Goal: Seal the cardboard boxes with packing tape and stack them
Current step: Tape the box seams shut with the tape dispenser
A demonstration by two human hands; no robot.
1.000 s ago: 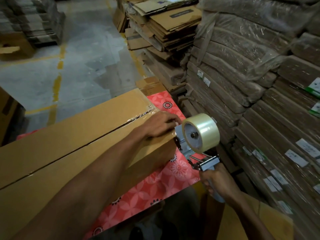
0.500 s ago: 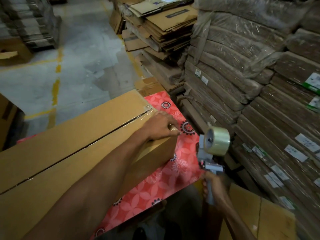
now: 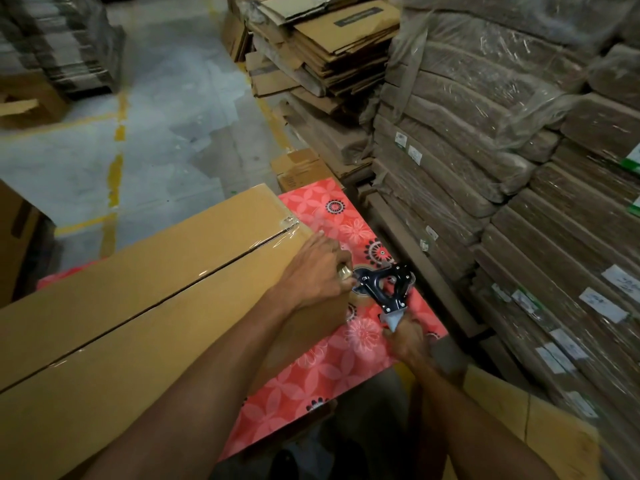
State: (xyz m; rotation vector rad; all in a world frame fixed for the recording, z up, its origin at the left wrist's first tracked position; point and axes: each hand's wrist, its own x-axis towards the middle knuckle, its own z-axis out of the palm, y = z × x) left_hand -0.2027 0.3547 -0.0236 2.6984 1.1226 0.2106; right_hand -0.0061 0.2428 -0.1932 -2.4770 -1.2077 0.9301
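A long cardboard box [image 3: 138, 306] lies on a table covered with a red floral cloth [image 3: 346, 362]. Its near end is cut off by the bottom and left edges of the view. Clear tape [image 3: 280, 233] glints along the top seam near the far end; further back along the seam it is hard to make out. The left hand [image 3: 315, 271] sits on the box's far right corner with its fingers bent down over the end edge, their tips hidden behind the cardboard. A small shiny spot by the knuckles is too blurred to identify. The right hand [image 3: 408, 337] grips the pale handle of a tape dispenser [image 3: 384, 289]. The dispenser's black frame is just beside the box's end face, close to the left fingers. The roll itself is not clearly visible from this side. Wrapped bundles of flat cardboard [image 3: 485, 168] rise to the right.
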